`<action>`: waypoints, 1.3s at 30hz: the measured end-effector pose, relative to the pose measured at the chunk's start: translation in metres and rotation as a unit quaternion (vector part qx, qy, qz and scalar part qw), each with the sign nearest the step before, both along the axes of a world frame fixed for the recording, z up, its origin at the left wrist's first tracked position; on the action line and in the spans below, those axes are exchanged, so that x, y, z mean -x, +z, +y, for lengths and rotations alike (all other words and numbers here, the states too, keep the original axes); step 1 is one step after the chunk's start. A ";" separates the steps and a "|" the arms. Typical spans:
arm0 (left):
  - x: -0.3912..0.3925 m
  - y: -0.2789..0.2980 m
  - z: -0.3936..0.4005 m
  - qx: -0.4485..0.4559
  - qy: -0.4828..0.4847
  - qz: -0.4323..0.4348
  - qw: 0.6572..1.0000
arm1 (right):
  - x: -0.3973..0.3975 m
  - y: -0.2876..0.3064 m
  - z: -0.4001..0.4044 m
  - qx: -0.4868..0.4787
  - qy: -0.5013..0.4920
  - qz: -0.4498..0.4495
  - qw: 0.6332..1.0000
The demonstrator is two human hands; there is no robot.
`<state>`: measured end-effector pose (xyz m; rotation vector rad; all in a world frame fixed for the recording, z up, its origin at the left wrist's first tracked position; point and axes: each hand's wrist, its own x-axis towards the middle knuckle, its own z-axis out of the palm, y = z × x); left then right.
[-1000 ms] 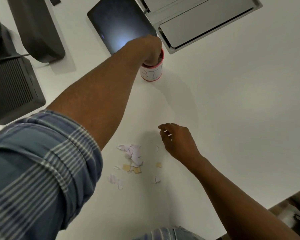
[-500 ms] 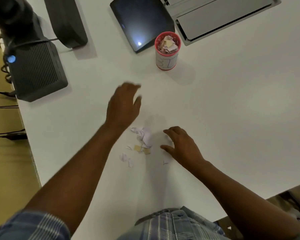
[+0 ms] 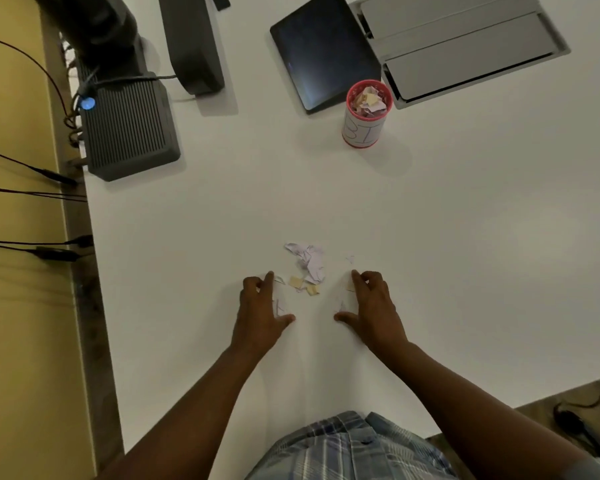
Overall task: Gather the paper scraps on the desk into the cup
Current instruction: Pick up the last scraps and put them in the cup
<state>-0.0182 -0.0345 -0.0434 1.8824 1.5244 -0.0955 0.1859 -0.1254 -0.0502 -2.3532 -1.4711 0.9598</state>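
Observation:
A red-rimmed cup (image 3: 364, 128) with a white label stands at the back of the white desk (image 3: 465, 254), filled with paper scraps. A loose pile of pale lilac and tan paper scraps (image 3: 309, 265) lies in the middle. My left hand (image 3: 260, 313) rests on the desk just left of the pile, thumb spread and fingers loosely bent, with small white bits beside its palm. On the pile's right side rests my right hand (image 3: 373, 306), mirrored, with a tan bit at its fingertips. Neither hand plainly holds anything.
A black tablet (image 3: 323, 53) lies just behind the cup, beside a grey metal hatch (image 3: 465, 46). A ribbed black box (image 3: 129, 129) with cables and a dark stand (image 3: 191, 46) sit at the back left. The desk's left edge (image 3: 94, 306) is close.
My left hand came back from the cup to the desk left of the pile. My right hand stayed at the pile's right side. The view tilted and now shows more of the desk.

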 end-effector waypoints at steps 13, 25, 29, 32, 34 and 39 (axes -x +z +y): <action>-0.033 0.000 0.003 -0.052 0.002 -0.085 0.995 | 0.000 -0.004 0.050 -0.031 -0.065 0.050 0.996; -0.044 0.002 -0.007 -0.089 0.022 -0.016 0.996 | 0.025 0.002 0.053 -0.053 0.007 -0.032 0.998; -0.045 0.001 -0.011 -0.101 0.014 -0.023 0.995 | 0.031 0.004 0.050 -0.053 0.100 -0.083 0.990; -0.043 0.001 -0.013 -0.100 0.010 -0.040 0.994 | 0.031 0.007 0.042 -0.051 0.154 -0.106 0.981; -0.039 0.001 -0.013 -0.094 0.005 -0.045 0.995 | 0.028 0.007 0.036 -0.054 0.179 -0.111 0.976; -0.033 0.006 -0.009 -0.078 0.003 -0.026 0.997 | 0.015 0.009 0.032 -0.069 0.174 -0.104 0.977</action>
